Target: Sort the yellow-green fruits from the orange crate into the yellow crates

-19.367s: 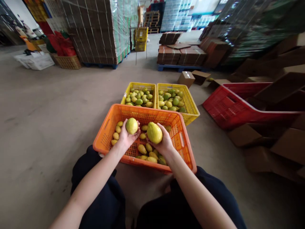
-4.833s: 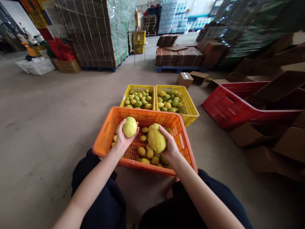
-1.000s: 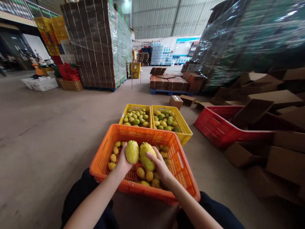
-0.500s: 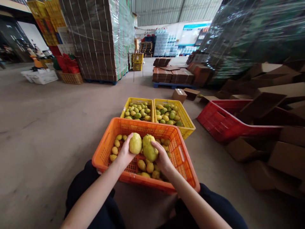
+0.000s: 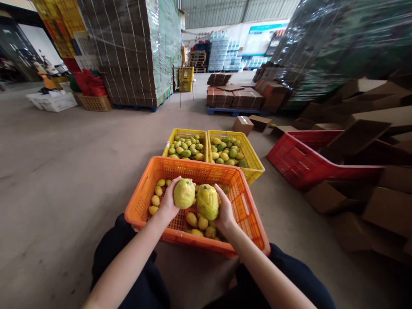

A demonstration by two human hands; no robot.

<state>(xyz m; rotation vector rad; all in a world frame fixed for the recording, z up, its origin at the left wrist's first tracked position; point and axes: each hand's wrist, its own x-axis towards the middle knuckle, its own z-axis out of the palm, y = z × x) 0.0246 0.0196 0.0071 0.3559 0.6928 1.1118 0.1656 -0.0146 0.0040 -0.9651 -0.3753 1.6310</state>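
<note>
My left hand [image 5: 169, 201] is wrapped round a rounded yellow-green fruit [image 5: 184, 193]. Beside it, my right hand [image 5: 225, 210] grips a larger, bumpy yellow-green fruit [image 5: 207, 202] from its right side. Both fruits are held up over an orange crate [image 5: 144, 185], a small gap between them. Inside the crate, several smaller yellow fruits [image 5: 155, 200] lie along the left side, and more [image 5: 202, 223] lie below and behind my hands, partly hidden by them.
Two yellow crates [image 5: 186, 131] [image 5: 257, 168] of green and yellow fruits stand just beyond the orange one. To the right are a red crate [image 5: 289, 159] and a heap of cardboard boxes [image 5: 388, 210]. Wrapped pallet stacks [image 5: 125, 51] and a blue pallet [image 5: 236, 112] stand farther back.
The fruit in my right hand has turned and moved slightly right, with my fingers now more along its side. The left fruit has also turned, its stem end now facing up.
</note>
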